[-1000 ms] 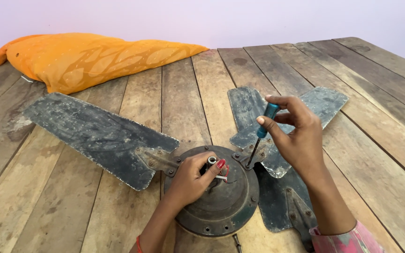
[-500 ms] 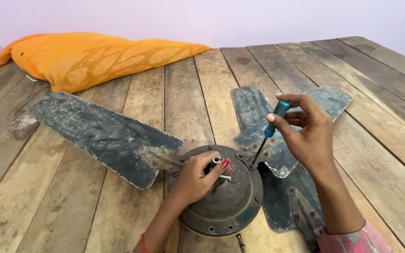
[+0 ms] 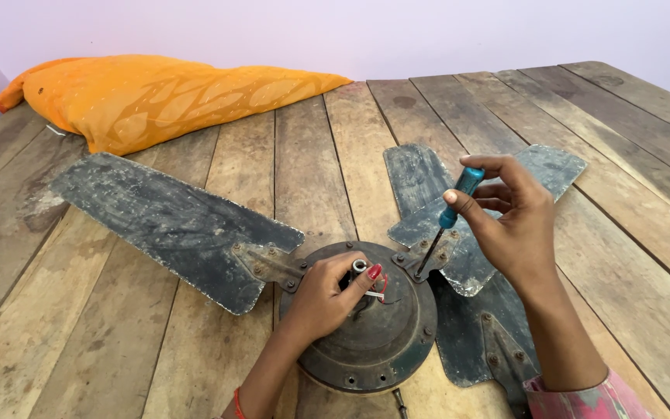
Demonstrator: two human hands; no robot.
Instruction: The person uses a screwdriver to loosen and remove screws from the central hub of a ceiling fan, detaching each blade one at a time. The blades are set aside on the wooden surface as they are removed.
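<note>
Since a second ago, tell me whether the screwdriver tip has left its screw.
No. The screwdriver tip stays on the same blade-bracket screw by the fan motor housing; only the camera shifted.

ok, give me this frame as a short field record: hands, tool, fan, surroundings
left hand: gripping the shaft at the centre of the fan motor
right hand: fingers pinch a blue screwdriver, tip at a blade bracket
blades: left blade attached
surface: plank table
background: orange cloth

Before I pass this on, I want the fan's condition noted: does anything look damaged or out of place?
Yes. The fan blades are scuffed and flaking, two blades lie loose and overlapping beside the motor, and wires stick out at its centre.
</note>
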